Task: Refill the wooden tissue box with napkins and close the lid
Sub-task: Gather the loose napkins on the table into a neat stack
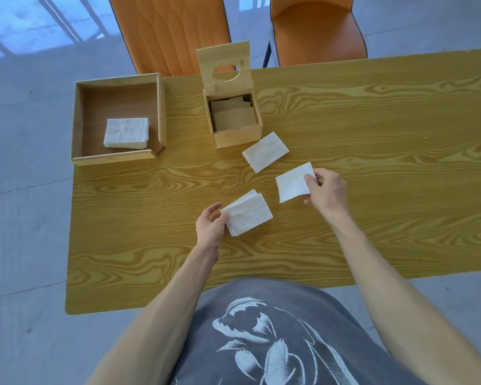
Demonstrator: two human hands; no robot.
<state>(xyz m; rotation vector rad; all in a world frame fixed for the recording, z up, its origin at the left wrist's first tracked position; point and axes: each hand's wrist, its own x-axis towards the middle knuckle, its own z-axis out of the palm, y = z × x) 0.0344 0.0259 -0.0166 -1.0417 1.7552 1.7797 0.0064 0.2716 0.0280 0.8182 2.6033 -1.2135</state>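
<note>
Wooden tissue box [235, 134] lid up | inside shadowed | chairs [172, 31] cropped

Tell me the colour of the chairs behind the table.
Orange chairs, seen in the head view.

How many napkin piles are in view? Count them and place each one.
5. One in the open tray, one inside the tissue box, one lying beside that box, one in the left hand, one in the right hand. Sheets per pile cannot be told.
</note>
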